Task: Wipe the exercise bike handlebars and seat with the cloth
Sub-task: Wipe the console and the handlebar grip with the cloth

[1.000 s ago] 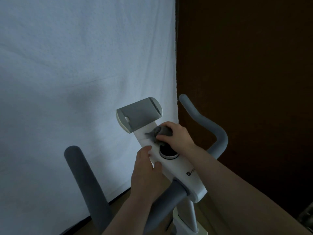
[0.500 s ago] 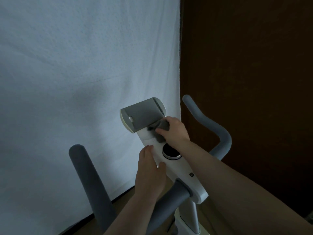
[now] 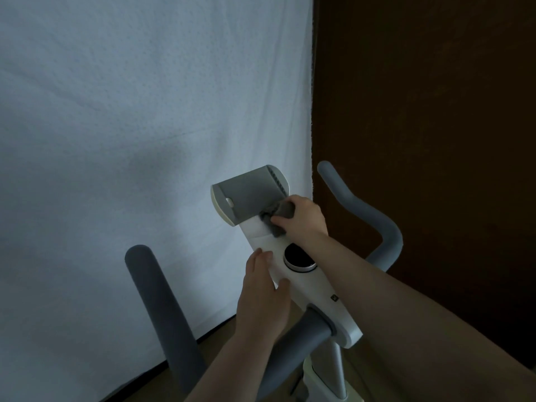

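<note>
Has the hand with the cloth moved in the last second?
Yes. The right hand slid the cloth up the console, away from the round dial, toward the holder.

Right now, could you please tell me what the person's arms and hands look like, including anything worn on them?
Both forearms are bare as far as the frame shows: no sleeves or cuffs in view. The left hand and right hand wear no gloves. No watch, bracelet or ring shows on the visible sides of the wrists and fingers. The light is dim, so small marks would be hard to tell.
</note>
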